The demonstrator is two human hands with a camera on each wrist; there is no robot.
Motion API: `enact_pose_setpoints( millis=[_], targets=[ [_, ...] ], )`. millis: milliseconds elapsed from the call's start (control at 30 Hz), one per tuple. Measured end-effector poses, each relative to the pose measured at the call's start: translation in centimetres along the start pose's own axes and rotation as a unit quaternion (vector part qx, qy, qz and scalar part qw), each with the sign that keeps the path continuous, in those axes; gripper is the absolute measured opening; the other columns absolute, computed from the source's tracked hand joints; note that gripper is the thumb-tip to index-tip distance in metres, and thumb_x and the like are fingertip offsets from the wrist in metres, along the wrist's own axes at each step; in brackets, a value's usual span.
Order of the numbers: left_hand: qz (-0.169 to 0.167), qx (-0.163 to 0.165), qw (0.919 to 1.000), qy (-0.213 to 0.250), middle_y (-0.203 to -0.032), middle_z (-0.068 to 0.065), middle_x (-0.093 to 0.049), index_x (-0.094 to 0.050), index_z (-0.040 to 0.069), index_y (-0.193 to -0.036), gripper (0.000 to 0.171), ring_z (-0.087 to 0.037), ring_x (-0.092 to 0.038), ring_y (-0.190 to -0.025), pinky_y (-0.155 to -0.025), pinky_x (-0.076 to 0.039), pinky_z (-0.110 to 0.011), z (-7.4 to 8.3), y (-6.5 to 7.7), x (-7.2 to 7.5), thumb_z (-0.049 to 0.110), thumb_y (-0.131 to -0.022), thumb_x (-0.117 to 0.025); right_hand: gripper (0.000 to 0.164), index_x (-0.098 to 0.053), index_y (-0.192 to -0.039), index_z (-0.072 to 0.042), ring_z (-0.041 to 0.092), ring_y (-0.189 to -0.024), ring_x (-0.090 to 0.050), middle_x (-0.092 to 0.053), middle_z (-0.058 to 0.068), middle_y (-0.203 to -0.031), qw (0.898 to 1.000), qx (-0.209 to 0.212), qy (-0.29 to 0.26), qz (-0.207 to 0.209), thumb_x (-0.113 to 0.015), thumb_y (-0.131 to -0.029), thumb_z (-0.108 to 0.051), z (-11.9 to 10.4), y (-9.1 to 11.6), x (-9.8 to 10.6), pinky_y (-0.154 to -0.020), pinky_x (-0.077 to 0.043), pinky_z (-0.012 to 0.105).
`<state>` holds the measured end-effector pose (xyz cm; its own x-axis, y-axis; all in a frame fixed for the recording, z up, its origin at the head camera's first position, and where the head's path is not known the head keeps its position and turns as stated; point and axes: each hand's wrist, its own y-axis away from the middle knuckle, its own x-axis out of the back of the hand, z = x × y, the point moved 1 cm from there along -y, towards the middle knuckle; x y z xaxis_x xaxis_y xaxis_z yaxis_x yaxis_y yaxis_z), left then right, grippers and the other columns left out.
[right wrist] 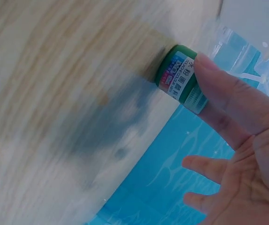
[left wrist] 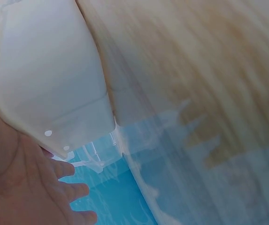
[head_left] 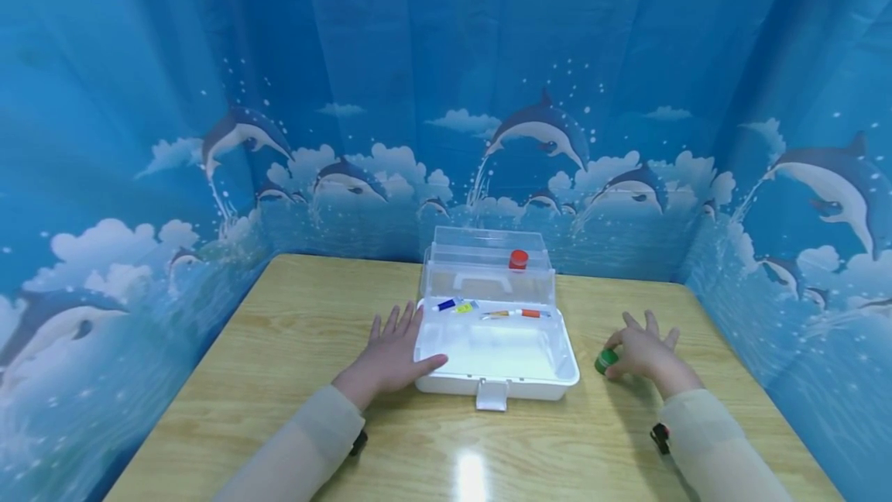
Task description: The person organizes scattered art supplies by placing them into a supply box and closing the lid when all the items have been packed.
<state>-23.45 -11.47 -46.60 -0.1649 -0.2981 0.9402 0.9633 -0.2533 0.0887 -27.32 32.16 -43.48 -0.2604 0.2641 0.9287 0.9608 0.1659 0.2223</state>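
Observation:
To the right of the white box, my right hand [head_left: 644,355] pinches a small green paint jar [head_left: 605,361] between thumb and index finger, the other fingers spread. The right wrist view shows the printed label of the paint jar [right wrist: 179,77] close over the table. My left hand [head_left: 396,355] lies with straight fingers along the left wall of the white box [head_left: 488,388], its thumb over the near left rim. In the left wrist view the side of the box [left wrist: 54,70] stands beside the palm. The box's clear lid [head_left: 488,238] is raised at the back.
Inside the box's back compartment lie a dark blue tube [head_left: 446,304], a yellow tube [head_left: 465,307] and an orange tube [head_left: 531,314]. A red jar [head_left: 519,259] shows at the lid. A latch [head_left: 492,395] hangs in front. Blue dolphin curtains [head_left: 362,99] surround the wooden table [head_left: 279,331].

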Motion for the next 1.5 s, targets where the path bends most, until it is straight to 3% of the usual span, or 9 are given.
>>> enact_pose_setpoints(
  millis=[533,967,1267,1500],
  targets=[
    [-0.005,0.004,1.0000,-0.001,-0.168,-0.011,0.000,-0.006,0.013,-0.162,0.109,-0.037,0.001,-0.153,-0.120,0.002,-0.060,0.3,0.1,0.3,0.086,-0.086,-0.034,0.040,-0.077,-0.104,-0.012,0.061,-0.140,0.018,-0.010,0.038,-0.157,0.999,0.022,0.022,0.020,-0.090,-0.070,-0.026,-2.7,0.1,3.7,-0.093,0.021,0.083],
    [-0.003,-0.005,1.0000,-0.004,-0.167,-0.011,0.000,-0.005,0.013,-0.162,0.109,-0.037,0.001,-0.153,-0.119,0.003,-0.060,0.0,-0.1,0.0,0.085,-0.087,-0.034,0.038,-0.078,-0.109,-0.015,0.055,-0.143,0.022,-0.006,0.032,-0.162,0.997,0.041,0.049,0.046,-0.089,-0.075,-0.028,-7.4,-0.7,7.9,-0.098,0.019,0.080],
    [0.002,-0.012,0.9999,-0.008,-0.168,-0.013,-0.002,-0.005,0.011,-0.162,0.110,-0.038,-0.001,-0.153,-0.119,0.004,-0.061,-0.1,-0.1,-0.2,0.087,-0.086,-0.030,0.044,-0.077,-0.116,-0.013,0.053,-0.145,0.020,-0.007,0.028,-0.163,0.995,0.043,0.070,0.060,-0.089,-0.076,-0.029,-11.2,-2.5,9.1,-0.101,0.019,0.078],
    [0.002,-0.012,0.9999,0.001,-0.167,-0.015,-0.004,-0.009,0.008,-0.162,0.108,-0.040,-0.002,-0.152,-0.119,0.003,-0.062,0.1,-0.1,0.1,0.084,-0.088,-0.034,0.042,-0.077,-0.116,-0.014,0.051,-0.146,0.019,-0.008,0.025,-0.165,0.995,0.055,0.057,0.057,-0.089,-0.077,-0.024,-13.5,-3.7,9.5,-0.101,0.021,0.076]
  ],
)
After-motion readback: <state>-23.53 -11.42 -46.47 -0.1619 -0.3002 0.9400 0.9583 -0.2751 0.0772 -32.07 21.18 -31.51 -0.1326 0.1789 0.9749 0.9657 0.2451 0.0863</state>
